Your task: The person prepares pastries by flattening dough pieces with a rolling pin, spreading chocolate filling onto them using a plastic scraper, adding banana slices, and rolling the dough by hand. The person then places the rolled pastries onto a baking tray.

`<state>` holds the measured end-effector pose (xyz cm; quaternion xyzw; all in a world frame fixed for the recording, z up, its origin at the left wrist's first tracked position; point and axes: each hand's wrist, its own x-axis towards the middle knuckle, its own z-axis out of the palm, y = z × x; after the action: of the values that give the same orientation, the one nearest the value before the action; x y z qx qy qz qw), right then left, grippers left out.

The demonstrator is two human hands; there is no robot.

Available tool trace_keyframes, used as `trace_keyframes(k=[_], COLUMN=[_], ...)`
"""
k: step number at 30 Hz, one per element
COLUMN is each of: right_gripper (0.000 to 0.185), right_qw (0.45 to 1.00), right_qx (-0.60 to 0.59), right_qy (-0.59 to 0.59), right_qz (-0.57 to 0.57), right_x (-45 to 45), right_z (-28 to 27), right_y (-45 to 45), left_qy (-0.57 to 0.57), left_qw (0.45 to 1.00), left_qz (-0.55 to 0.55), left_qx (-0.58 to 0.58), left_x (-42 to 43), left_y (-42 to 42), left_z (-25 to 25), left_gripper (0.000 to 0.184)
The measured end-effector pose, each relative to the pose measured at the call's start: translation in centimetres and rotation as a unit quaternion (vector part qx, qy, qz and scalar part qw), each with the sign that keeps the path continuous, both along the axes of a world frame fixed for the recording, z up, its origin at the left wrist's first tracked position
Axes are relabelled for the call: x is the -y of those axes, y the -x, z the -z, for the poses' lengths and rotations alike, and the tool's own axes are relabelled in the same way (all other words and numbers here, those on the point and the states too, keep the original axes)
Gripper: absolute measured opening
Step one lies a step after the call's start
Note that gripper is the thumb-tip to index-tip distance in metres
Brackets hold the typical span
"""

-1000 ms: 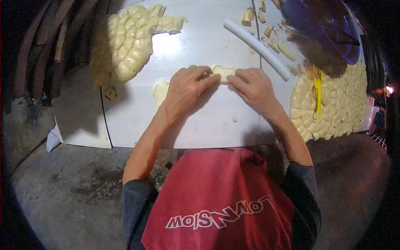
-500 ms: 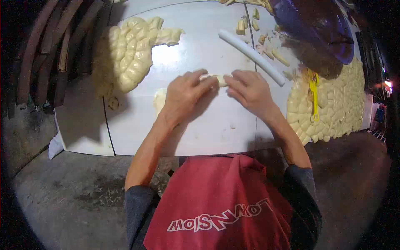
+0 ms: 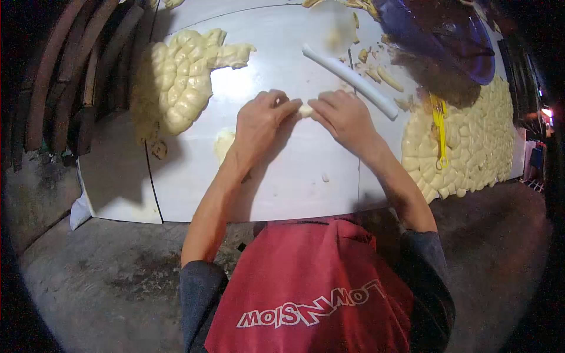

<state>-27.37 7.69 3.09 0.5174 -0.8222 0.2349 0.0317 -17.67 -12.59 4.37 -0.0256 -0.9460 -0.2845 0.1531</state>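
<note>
A small pale piece of dough (image 3: 305, 110) is pinched between my two hands, a little above the middle of the white table (image 3: 282, 188). My left hand (image 3: 259, 120) has its fingers curled on the dough's left end. At the other end, my right hand (image 3: 342, 117) grips with thumb and fingertips pressed together. Fingers cover much of the piece. Beside my left wrist lies a flat round of dough (image 3: 223, 144), partly hidden by the arm. A white rolling rod (image 3: 351, 80) rests slanted just beyond my right hand.
Packed dough pieces cover the left (image 3: 185, 76) and the right (image 3: 471, 141). A yellow tool (image 3: 441, 132) lies on the right batch. A dark blue basin (image 3: 479, 53) stands at back right, near yellowish strips (image 3: 389, 79). A blurred pale round shape (image 3: 332, 26) shows at the back.
My hands have come slightly closer together, and less of the dough shows between them. The blurred pale shape has appeared at the back, over where yellowish chunks lay. The view has shifted slightly.
</note>
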Motion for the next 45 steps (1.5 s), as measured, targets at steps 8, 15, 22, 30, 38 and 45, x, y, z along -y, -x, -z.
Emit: trace_keyframes(k=[8,15,22,30,38,45], right_gripper=[0.022,0.026,0.029,0.039,0.029,0.030], right_qw=[0.959,0.997,0.989,0.960,0.957,0.950], right_qx=[0.279,0.063,0.076,0.072,0.056,0.091], right_qy=[0.037,-0.033,0.067,0.021,-0.102,-0.017], right_qz=[0.039,-0.021,0.103,0.270,0.267,0.298], right_x=[-0.8,-6.1,-7.8,-6.0,-3.1,-2.8], right_z=[-4.9,-0.8,-2.9,-2.0,-1.6,-2.9], right_y=[0.2,-5.2,-0.9,9.3,12.6,13.2], left_qy=[-0.050,-0.068,-0.018,-0.026,-0.053,-0.062], left_qw=[0.992,0.986,0.984,0.982,0.985,0.982], left_qz=[0.050,0.073,0.061,-0.016,-0.087,-0.141], left_qx=[0.107,0.136,0.164,0.187,0.137,0.112], left_x=[1.4,-3.6,-3.1,-1.7,-0.8,0.3], left_y=[-0.4,-6.2,-6.5,-9.4,-11.8,-14.3], left_z=[-2.3,-2.1,-2.7,-4.4,-5.6,-5.1], left_gripper=[0.015,0.029,0.045,0.042,0.036,0.032])
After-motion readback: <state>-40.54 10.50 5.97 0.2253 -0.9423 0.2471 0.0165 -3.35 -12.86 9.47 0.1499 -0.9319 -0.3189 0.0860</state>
